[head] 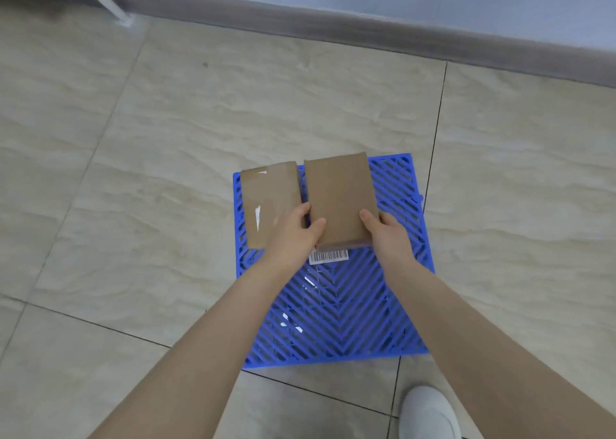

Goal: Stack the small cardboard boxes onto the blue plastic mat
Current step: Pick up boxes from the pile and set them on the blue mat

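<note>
Head view: I hold a plain brown cardboard box over the far half of the blue plastic mat, left hand and right hand clamped on its near corners, long axis pointing away. A taped box lies just beside it, leftward; barcode label beneath.
</note>
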